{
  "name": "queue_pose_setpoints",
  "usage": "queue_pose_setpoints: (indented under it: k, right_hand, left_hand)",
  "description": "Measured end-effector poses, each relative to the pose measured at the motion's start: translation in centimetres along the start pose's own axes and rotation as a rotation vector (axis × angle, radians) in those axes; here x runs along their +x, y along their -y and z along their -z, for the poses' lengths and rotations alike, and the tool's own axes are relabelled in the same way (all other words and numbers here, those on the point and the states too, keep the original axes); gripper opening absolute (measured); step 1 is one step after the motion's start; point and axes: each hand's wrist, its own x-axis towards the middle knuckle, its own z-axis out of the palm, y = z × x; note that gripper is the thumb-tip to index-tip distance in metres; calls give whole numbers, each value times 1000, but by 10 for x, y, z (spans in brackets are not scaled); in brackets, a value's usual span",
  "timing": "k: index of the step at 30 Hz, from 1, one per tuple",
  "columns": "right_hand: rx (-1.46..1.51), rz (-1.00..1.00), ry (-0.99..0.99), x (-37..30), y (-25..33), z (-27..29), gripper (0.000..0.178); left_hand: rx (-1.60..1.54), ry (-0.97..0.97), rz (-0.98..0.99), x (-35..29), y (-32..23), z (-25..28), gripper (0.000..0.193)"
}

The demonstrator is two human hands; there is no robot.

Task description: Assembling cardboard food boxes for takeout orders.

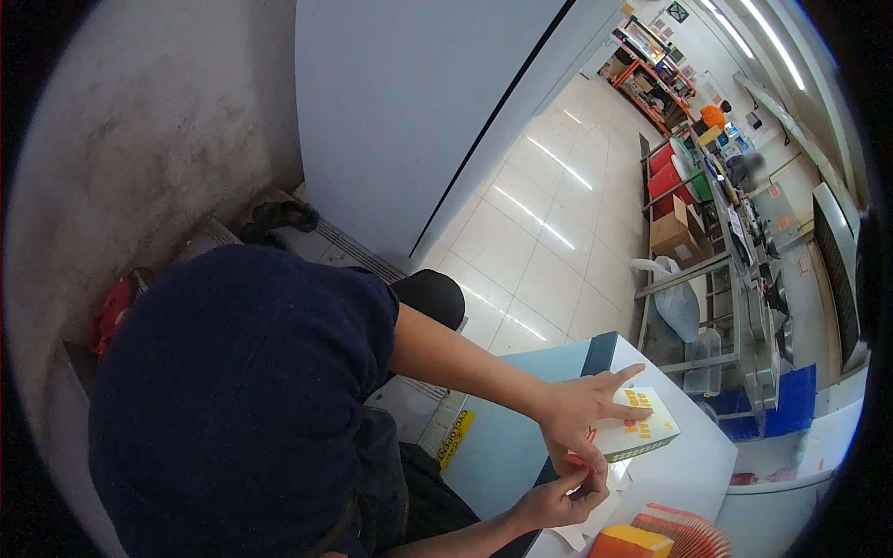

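Note:
My left hand reaches over a white surface, two fingers stretched out across a small white box with yellow-orange print and a green-patterned side. Its other fingers bend down toward my right hand, which is closed close below. Between the two hands shows a thin red piece, pinched by both. Its kind is too small to make out. Partly under my right hand lie some white papers. Near the lower edge are a yellow-orange box and a fanned stack of red-edged flat pieces.
A large grey panel rises beyond my left arm. Along the right runs a metal bench with a cardboard carton and a filled plastic bag beneath. Farther off is a person in orange. Tiled floor lies between.

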Motion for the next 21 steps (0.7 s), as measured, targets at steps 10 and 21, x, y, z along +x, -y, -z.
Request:
queue_pose_setpoints:
  k: [10, 21]
  right_hand:
    - [173, -136, 154, -1, 12, 0, 6]
    - [373, -351, 128, 3, 0, 10, 8]
  left_hand:
    - [90, -284, -55, 2, 9, -15, 86]
    - [-147, -102, -22, -1, 2, -5, 102]
